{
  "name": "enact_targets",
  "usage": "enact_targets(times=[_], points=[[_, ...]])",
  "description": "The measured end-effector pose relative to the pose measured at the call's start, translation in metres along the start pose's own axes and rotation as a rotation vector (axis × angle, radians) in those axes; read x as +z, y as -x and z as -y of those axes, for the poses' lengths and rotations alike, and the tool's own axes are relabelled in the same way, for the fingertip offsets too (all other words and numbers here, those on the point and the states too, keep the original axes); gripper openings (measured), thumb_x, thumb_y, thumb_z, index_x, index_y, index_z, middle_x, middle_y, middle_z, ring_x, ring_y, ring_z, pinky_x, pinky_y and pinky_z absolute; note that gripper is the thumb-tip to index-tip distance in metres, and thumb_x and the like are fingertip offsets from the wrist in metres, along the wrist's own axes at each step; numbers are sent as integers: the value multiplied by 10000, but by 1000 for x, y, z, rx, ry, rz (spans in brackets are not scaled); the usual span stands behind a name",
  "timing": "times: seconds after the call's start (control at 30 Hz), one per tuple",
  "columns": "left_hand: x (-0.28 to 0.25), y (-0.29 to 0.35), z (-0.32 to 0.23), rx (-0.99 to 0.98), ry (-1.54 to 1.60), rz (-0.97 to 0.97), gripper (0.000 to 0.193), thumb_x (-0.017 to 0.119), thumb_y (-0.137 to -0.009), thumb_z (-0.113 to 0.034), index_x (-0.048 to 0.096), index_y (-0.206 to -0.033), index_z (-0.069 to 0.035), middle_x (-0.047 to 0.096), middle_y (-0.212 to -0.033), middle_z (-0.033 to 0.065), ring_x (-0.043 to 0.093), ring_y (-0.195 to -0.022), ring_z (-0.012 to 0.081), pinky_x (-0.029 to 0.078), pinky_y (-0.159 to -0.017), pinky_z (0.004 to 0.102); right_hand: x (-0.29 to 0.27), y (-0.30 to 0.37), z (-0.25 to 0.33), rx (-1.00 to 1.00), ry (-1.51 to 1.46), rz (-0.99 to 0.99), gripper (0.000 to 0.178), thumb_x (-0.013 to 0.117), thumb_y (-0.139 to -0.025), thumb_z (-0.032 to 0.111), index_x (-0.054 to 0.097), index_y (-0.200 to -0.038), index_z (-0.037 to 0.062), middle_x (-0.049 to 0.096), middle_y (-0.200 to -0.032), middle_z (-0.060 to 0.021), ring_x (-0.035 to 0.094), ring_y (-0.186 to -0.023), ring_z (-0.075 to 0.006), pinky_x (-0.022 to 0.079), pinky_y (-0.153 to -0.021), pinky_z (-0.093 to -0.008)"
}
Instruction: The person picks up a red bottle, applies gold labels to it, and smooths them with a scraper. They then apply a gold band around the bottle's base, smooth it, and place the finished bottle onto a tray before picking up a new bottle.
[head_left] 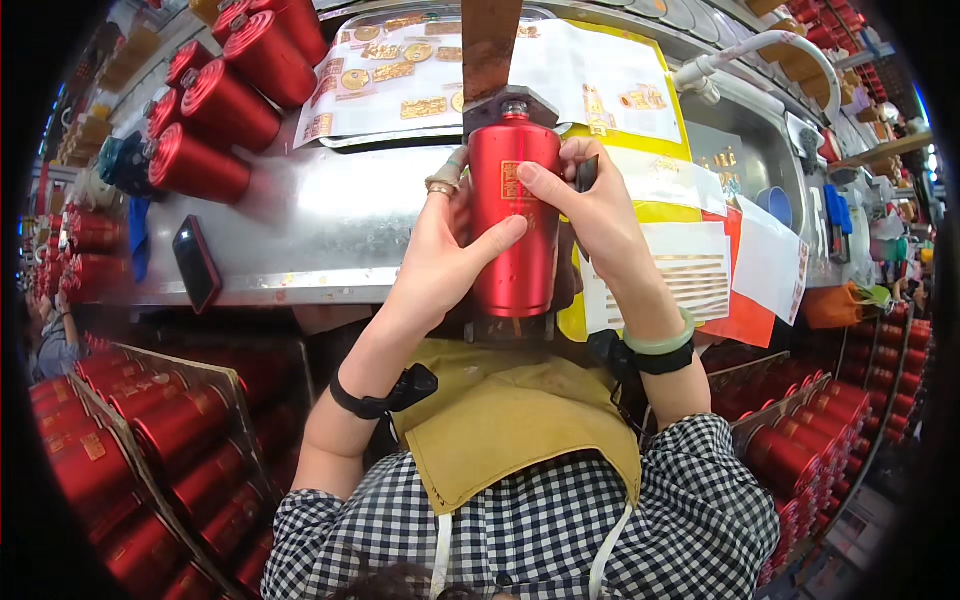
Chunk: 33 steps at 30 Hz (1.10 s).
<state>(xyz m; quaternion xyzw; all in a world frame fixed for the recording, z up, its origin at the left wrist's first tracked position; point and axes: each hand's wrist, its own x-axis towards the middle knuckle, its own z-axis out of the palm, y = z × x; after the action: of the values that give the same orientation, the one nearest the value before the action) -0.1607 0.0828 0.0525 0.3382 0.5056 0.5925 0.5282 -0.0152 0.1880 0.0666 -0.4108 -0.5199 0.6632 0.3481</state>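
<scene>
A shiny red bottle [515,265] stands in front of me, its clear neck pointing away. My left hand [440,252] is closed round its left side, thumb lying on the front. The right hand [603,212] grips the other side and presses its thumb beside a gold square label [511,181]. Smaller gold marks under that label are partly covered by my left thumb. Between the right fingers sits a small black flat piece [587,175] whose kind I cannot make out. A finger of my left hand wears a pale wrap.
Several red bottles [232,105] lie at the back left, near a phone [196,265] at the metal table's edge [290,290]. Sheets of gold stickers [400,75] lie behind the bottle. White papers [672,262] and a white tap [760,45] are right. Bottle-filled crates [200,368] flank me.
</scene>
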Motion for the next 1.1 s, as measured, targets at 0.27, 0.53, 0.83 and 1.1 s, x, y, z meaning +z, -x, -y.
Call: enact_targets(times=[0.27, 0.53, 0.83, 1.1], points=[[0, 3, 2, 18, 49, 1, 912, 782, -922, -102, 207, -1625, -3, 452, -1535, 188, 490, -1399, 239, 419, -1165, 396, 0, 1, -2, 15, 55, -5, 392, 886, -863, 217, 572, -1053, 77, 480, -898, 52, 453, -816, -41, 395, -728, -188], [-10, -2, -1, -73, 268, -4, 763, 682, -1032, -241, 248, -1594, 37, 506, -1489, 189, 522, -1353, 201, 426, -1137, 354, -7, -5, 3, 36, 130, 45, 339, 815, -933, 288, 583, -1061, 77, 535, -860, 54, 449, -737, -30, 371, -658, -203], [-1, 2, 0, 8, 62, -24, 889, 775, -943, -148, 211, -1606, 32, 478, -1514, 212, 513, -1386, 245, 452, -1138, 392, -6, -5, 4, 40, 151, 42, 362, 856, -893, 202, 560, -1070, 95, 481, -886, 56, 447, -773, -40, 374, -682, -196], [-1, 3, 5, 14, 83, -33, 940, 793, -925, -149, 184, -1616, 40, 450, -1537, 229, 494, -1405, 265, 431, -1160, 399, -5, -4, 3, 34, 169, 40, 370, 859, -892, 209, 557, -1075, 94, 482, -895, 54, 455, -787, -43, 377, -685, -201]])
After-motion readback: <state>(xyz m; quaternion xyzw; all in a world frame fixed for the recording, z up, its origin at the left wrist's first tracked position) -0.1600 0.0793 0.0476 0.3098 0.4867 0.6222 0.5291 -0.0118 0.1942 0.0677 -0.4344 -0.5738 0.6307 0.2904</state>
